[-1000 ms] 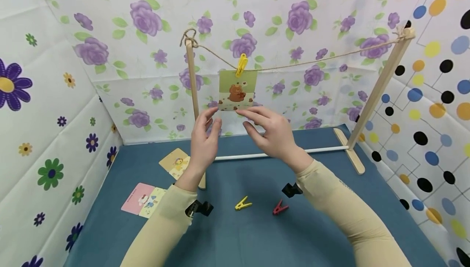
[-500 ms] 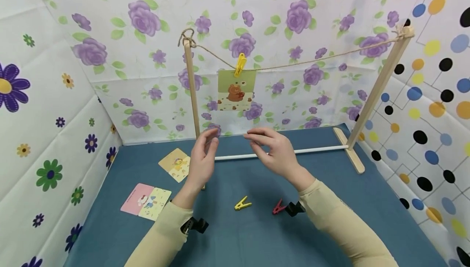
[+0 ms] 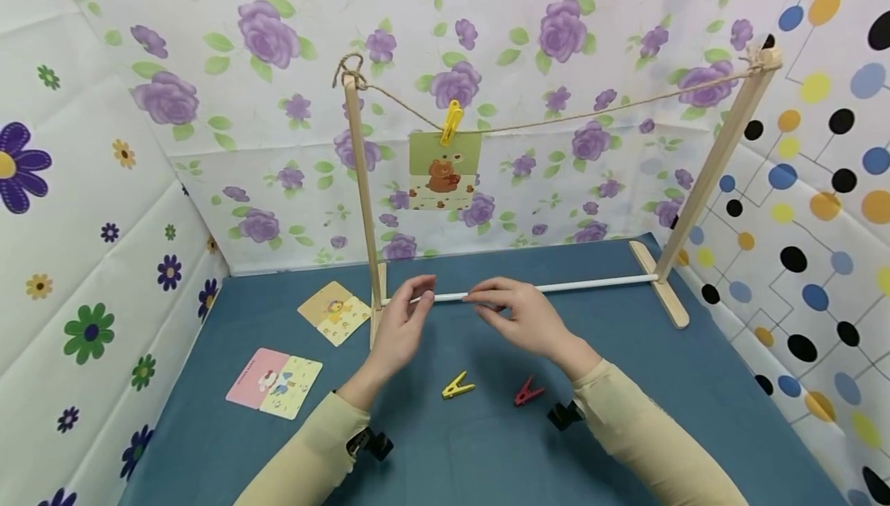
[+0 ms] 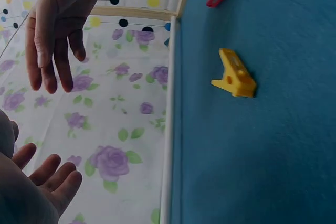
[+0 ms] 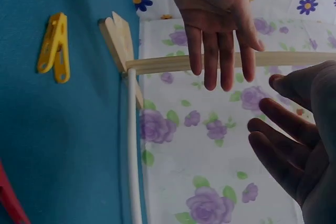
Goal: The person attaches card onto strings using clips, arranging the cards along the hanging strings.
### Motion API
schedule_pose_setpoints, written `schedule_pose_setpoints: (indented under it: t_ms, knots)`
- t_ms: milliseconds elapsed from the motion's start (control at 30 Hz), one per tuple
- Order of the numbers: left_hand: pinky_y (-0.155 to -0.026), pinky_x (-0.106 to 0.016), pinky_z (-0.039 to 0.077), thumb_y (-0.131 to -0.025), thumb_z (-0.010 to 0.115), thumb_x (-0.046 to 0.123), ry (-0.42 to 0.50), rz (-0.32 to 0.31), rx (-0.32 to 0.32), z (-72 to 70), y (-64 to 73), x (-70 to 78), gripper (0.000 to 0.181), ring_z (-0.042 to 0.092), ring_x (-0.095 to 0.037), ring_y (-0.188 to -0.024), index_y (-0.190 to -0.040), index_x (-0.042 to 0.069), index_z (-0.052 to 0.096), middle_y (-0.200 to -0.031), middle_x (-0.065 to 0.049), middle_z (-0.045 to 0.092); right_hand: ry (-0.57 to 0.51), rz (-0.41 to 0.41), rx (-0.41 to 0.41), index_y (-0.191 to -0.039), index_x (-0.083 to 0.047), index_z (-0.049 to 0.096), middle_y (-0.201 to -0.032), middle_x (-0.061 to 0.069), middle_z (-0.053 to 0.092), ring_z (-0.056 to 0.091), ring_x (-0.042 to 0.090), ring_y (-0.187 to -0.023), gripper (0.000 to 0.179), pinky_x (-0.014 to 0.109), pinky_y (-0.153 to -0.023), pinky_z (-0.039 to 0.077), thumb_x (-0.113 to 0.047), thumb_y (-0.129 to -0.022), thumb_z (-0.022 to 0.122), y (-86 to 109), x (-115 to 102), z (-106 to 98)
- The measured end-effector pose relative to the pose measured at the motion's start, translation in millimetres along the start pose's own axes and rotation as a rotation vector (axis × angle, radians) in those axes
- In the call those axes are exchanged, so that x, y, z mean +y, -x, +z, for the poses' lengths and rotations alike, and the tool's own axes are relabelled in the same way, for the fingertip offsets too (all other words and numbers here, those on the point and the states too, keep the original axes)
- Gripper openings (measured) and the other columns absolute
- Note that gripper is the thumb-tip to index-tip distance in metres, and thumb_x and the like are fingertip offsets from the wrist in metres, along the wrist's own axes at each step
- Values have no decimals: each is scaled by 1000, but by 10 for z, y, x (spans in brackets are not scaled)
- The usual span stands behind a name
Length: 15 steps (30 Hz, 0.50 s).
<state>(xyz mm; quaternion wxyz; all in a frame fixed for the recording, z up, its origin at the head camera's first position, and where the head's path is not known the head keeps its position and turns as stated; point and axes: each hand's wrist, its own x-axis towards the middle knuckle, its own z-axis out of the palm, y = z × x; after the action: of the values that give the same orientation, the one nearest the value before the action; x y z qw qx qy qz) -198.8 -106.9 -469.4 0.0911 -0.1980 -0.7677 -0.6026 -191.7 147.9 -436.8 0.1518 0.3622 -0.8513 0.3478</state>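
Observation:
A green and cream bear card [image 3: 443, 172] hangs from a sagging twine line [image 3: 556, 118], clipped by a yellow clothespin [image 3: 452, 121]. Below it, both hands hover in mid-air with relaxed fingers, holding nothing. My left hand [image 3: 403, 322] is on the left and my right hand [image 3: 520, 314] faces it across a small gap, both overlapping the white rod in the head view. Nearer to me, a second yellow clothespin [image 3: 457, 385] and a red clothespin [image 3: 528, 391] lie on the blue table; the left wrist view shows that yellow clothespin [image 4: 237, 77] too.
The twine is tied between a left wooden post [image 3: 363, 189] and a right wooden post [image 3: 719, 166], joined low down by a white rod [image 3: 598, 284]. On the table's left lie a tan card [image 3: 335, 311] and a pink and yellow card [image 3: 274, 382]. Patterned cloth walls stand around.
Both hands have come down from the lower edge of the hanging card toward the table, leaving the card hanging by its clothespin. The clothespins and cards on the table have not moved.

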Motion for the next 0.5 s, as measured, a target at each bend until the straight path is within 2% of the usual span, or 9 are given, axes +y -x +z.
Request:
schedule_pose_setpoints:
  t_ms: [233, 333, 500]
  knots:
    - [-108, -55, 50, -115, 54, 21, -31, -8, -62, -17, 77, -71, 38, 62, -36, -130, -147, 2, 59, -142, -19, 63, -31, 62, -207, -129, -23, 79, -128, -3, 72, 64, 3, -82, 27, 29, -66, 55, -15, -104, 74, 121, 76, 63]
    - [-108, -54, 51, -115, 54, 21, -46, -33, -74, -36, 116, -82, 38, 62, -36, -130, -146, 1, 59, -142, -19, 64, -57, 77, -298, -130, -25, 78, -127, -5, 73, 67, 2, -89, 28, 32, -73, 59, -15, -105, 73, 160, 107, 89]
    - [-107, -53, 52, -115, 54, 23, -62, -71, -95, -70, 172, -110, 37, 64, -33, -130, -146, 3, 60, -141, -14, 66, -90, 85, -446, -134, -25, 76, -126, -5, 74, 69, 2, -101, 28, 42, -86, 62, -19, -108, 69, 224, 144, 139]
